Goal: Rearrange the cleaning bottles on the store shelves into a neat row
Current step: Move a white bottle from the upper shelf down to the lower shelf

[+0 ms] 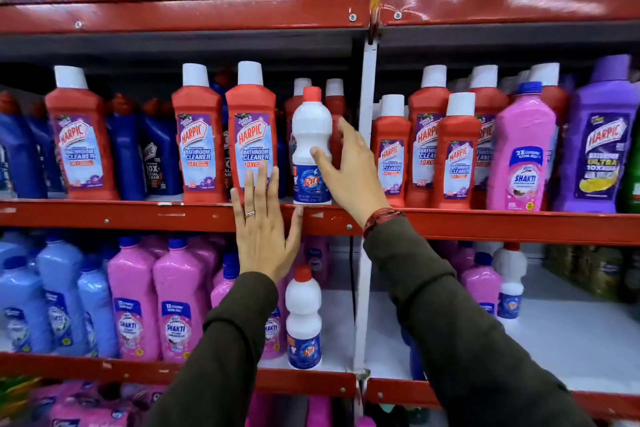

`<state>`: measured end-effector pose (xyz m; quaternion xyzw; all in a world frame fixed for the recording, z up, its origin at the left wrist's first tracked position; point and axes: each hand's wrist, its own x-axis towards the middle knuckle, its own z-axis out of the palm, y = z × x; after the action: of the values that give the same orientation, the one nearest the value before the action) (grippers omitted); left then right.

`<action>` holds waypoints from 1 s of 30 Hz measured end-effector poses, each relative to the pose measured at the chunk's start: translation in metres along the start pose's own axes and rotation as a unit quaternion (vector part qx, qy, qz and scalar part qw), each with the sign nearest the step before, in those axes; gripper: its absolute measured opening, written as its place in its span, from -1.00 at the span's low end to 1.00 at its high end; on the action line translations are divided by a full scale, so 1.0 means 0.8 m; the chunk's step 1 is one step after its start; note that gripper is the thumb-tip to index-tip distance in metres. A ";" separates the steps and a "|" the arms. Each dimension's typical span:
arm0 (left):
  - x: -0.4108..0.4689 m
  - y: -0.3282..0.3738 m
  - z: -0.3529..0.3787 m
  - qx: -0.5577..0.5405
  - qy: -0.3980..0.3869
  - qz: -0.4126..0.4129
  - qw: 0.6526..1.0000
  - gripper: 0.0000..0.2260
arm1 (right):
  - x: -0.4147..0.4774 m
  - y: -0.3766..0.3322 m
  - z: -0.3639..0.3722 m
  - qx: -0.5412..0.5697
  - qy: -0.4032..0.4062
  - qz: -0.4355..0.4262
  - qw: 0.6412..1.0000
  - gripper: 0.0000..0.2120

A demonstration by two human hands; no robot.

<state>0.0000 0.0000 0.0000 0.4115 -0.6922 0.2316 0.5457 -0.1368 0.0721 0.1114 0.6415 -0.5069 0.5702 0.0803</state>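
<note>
A white Rin bottle point(310, 125) with a red cap stands upright at the front edge of the middle shelf point(138, 215), between red Harpic bottles. My right hand point(349, 170) is at its right side. The thumb lies on the bottle's front and the fingers are spread beside it, not closed around it. My left hand point(263, 236) is flat with fingers apart. Its palm covers the red shelf edge and its fingertips touch the bottom of a red Harpic bottle point(251, 114) just left of the Rin bottle.
More red Harpic bottles point(199, 135) and dark blue ones point(124, 149) fill the middle shelf. Past the white post point(367, 87) stand a pink Shakti bottle point(523, 149) and a purple Harpic bottle point(601, 135). The lower shelf holds pink bottles point(178, 298), light blue bottles point(59, 288) and another Rin bottle point(303, 315).
</note>
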 end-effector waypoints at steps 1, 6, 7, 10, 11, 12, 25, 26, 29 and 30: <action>-0.003 -0.005 0.001 0.003 -0.008 -0.005 1.000 -0.36 | 0.008 0.000 0.009 0.025 -0.012 0.034 0.999 -0.34; -0.010 -0.016 0.013 0.022 -0.031 0.003 0.999 -0.34 | 0.023 -0.008 0.025 0.129 -0.046 0.158 0.978 -0.68; -0.009 -0.018 0.013 0.025 -0.031 0.005 0.999 -0.33 | 0.024 -0.005 0.026 0.153 -0.035 0.157 0.975 -0.72; -0.009 -0.021 0.016 0.033 -0.021 0.010 0.999 -0.33 | 0.026 -0.004 0.027 0.167 -0.012 0.158 0.973 -0.75; -0.009 -0.021 0.016 0.034 -0.022 0.010 0.999 -0.32 | 0.027 -0.003 0.027 0.166 -0.006 0.152 0.974 -0.75; -0.009 -0.020 0.016 0.034 -0.022 0.011 0.999 -0.32 | 0.027 -0.005 0.026 0.156 -0.002 0.146 0.977 -0.75; -0.007 -0.023 0.016 0.050 -0.030 0.008 0.998 -0.31 | 0.029 -0.030 -0.018 0.138 0.037 0.100 0.985 -0.65; -0.007 -0.023 0.016 0.047 -0.032 0.009 0.998 -0.31 | 0.025 -0.029 -0.023 0.140 0.040 0.098 0.985 -0.66; -0.006 -0.024 0.014 0.044 -0.037 0.012 0.998 -0.31 | 0.007 -0.024 -0.039 0.157 0.051 0.100 0.981 -0.70; -0.006 -0.024 0.012 0.043 -0.038 0.012 0.998 -0.31 | 0.001 -0.021 -0.045 0.164 0.057 0.103 0.979 -0.68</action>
<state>0.0105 -0.0167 -0.0098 0.4349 -0.7064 0.2522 0.4982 -0.1481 0.1042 0.1322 0.5570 -0.4644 0.6862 -0.0567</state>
